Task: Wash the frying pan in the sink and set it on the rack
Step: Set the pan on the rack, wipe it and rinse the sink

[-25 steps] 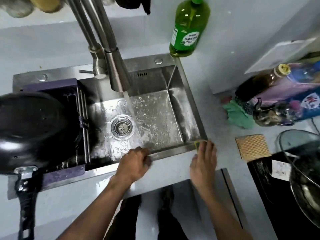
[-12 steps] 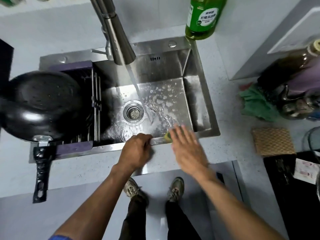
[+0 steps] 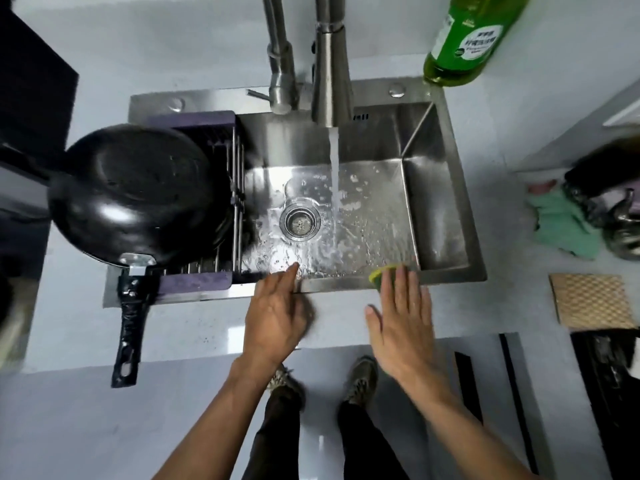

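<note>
Both hands are uncurling since a moment ago — left hand (image 3: 277,313) and right hand (image 3: 401,323) lying flat, holding nothing, at the sink (image 3: 446,216) edge; frying pan (image 3: 138,195) is sitting upside down on the rack (image 3: 237,202).

The single head-worn camera looked almost straight down from above the person, facing forward over the counter edge. Both hands sat low in the middle of the wide-angle view, the left hand (image 3: 277,315) and the right hand (image 3: 403,323) close beneath the lens, with the sink (image 3: 446,202) just beyond their fingertips. The tap (image 3: 330,74) rose toward the camera at the top edge. Below the hands, the person's shoes (image 3: 362,379) showed on the floor. Edges bent outward.
</note>
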`<state>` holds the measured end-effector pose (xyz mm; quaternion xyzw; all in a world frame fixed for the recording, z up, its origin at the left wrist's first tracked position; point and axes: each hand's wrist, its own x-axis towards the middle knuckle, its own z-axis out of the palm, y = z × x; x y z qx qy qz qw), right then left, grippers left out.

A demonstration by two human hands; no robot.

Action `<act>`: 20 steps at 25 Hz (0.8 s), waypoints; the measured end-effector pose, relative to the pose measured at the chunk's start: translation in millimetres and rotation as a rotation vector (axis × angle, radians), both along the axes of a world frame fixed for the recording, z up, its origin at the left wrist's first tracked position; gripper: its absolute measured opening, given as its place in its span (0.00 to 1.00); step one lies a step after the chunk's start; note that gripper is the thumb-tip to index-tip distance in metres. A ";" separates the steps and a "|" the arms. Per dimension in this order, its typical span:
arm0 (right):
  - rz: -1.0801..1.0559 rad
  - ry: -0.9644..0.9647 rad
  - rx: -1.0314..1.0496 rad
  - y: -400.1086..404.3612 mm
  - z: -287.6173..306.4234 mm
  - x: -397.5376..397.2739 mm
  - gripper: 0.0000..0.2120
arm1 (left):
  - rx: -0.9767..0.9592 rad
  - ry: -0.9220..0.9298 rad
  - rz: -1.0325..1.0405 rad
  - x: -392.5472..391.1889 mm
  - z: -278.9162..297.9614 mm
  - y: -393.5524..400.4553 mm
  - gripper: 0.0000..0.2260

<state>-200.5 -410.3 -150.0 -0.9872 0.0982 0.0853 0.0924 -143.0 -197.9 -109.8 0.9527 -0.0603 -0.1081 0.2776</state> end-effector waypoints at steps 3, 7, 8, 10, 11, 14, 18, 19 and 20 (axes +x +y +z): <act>0.261 -0.010 0.092 96.7 1.5 -11.0 0.33 | -0.023 0.021 -0.003 3.9 2.5 14.5 0.21; 0.238 -0.010 0.036 85.8 -5.0 31.4 0.30 | 0.016 -0.011 0.070 0.6 8.8 46.4 0.18; 0.152 -0.030 0.028 84.9 -3.0 13.1 0.32 | 0.003 -0.012 0.094 -2.1 12.9 54.9 0.17; 0.114 -0.006 0.051 134.2 0.8 -21.7 0.34 | -0.040 -0.001 0.153 -6.1 14.6 73.1 0.15; 0.210 0.028 0.106 165.5 0.6 -23.7 0.34 | -0.055 0.003 0.177 -7.4 12.5 81.3 0.13; 0.511 0.014 0.119 197.4 -3.6 34.6 0.33 | -0.048 -0.034 0.265 -11.1 10.3 115.5 0.09; 0.249 -0.005 0.036 190.8 -1.0 8.0 0.33 | 0.114 -0.114 0.448 -13.6 16.3 163.0 0.12; 0.276 0.012 0.064 215.5 2.2 -10.5 0.34 | 0.167 -0.099 0.533 -14.5 17.8 173.7 0.15; 0.369 0.029 0.098 240.5 1.0 -16.2 0.35 | 0.203 -0.052 0.613 -15.5 17.1 183.0 0.18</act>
